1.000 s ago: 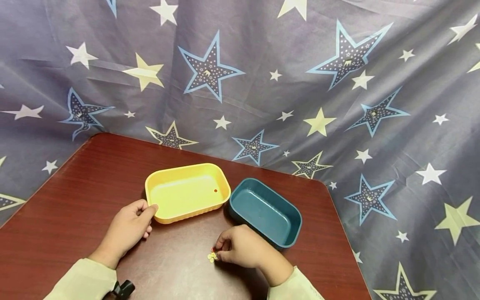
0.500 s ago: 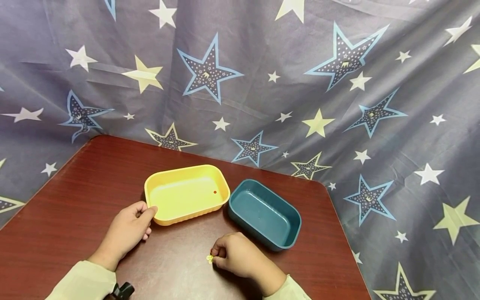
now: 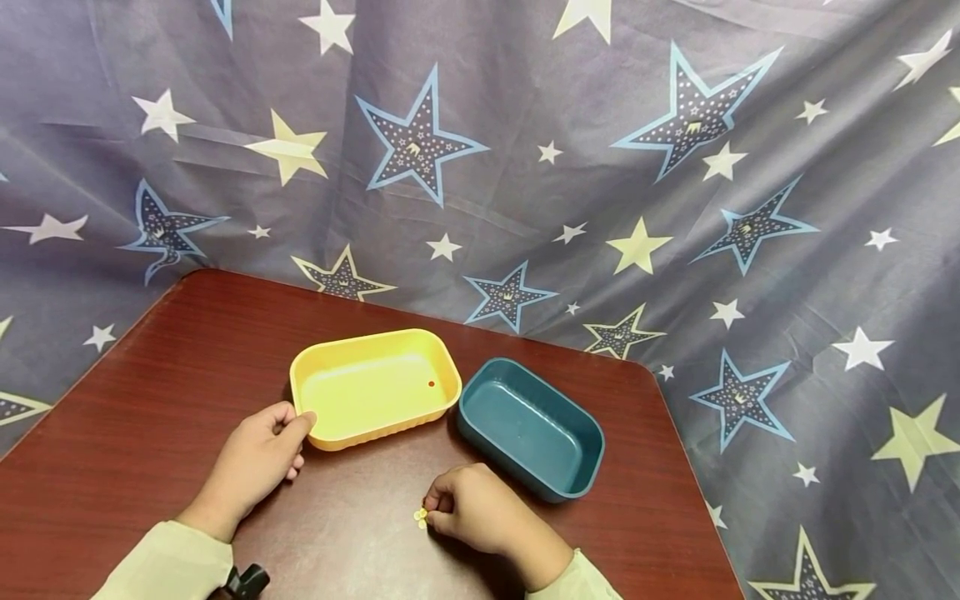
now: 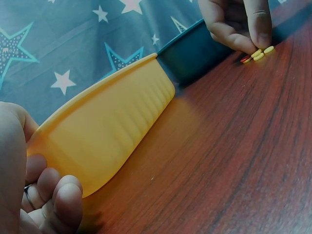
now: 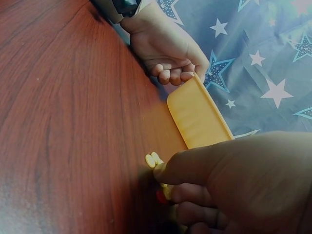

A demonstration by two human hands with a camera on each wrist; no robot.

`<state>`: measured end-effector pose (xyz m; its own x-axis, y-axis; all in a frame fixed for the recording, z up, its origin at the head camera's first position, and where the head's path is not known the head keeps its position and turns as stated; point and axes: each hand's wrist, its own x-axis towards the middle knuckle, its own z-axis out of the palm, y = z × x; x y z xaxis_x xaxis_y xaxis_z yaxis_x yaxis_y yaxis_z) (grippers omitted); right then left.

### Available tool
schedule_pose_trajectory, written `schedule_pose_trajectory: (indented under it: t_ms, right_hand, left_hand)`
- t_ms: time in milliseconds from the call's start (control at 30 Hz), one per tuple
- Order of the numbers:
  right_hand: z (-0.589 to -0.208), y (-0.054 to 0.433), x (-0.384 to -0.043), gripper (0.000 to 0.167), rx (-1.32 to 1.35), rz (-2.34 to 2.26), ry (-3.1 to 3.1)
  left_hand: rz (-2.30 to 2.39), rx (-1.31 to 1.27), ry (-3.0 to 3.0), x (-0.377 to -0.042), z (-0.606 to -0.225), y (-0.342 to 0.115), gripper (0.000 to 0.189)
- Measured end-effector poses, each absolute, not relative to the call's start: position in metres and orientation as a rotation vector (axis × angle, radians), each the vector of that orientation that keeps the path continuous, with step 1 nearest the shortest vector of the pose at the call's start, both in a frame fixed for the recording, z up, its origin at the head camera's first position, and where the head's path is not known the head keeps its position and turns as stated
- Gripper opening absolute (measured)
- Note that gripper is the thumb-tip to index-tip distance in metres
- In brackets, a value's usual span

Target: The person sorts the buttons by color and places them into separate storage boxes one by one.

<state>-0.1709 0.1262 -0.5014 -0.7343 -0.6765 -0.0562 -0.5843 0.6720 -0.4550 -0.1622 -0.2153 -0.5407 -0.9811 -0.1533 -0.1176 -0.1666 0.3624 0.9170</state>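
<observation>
On the left, my left hand (image 3: 258,454) pinches the near left corner of a yellow plastic box (image 3: 367,396), thumb over the rim and curled fingers outside its wall. A small red dot-like piece (image 3: 431,384) lies inside. My right hand (image 3: 480,510) is low over the table, thumb and forefinger pinching at a little cluster of yellow oval pill-like pieces (image 4: 259,56). Some yellow pieces (image 5: 150,161) stick out past the thumb in the right wrist view. A red piece (image 5: 160,196) shows by the forefinger; the fingers partly hide the cluster.
A dark teal box (image 3: 536,429) stands against the yellow box's right end, just beyond my right hand. Both rest on a reddish-brown wooden table (image 3: 202,333). A star-patterned grey cloth (image 3: 510,208) hangs behind the table's far and right edges.
My right hand has drawn slightly toward me and closed further over the yellow pieces, so fewer of them show. The left hand and both boxes stay where they were.
</observation>
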Motion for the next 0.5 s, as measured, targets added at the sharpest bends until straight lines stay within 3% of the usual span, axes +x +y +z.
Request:
schedule_pose_trajectory:
  t_ms: [500]
  right_hand:
    - [-0.5019,0.1261,-0.1725,0.022,-0.928,-0.594,2.672]
  left_hand:
    - [1.733,-0.311,2.571,-0.1587,-0.5344,-0.2144,0.046]
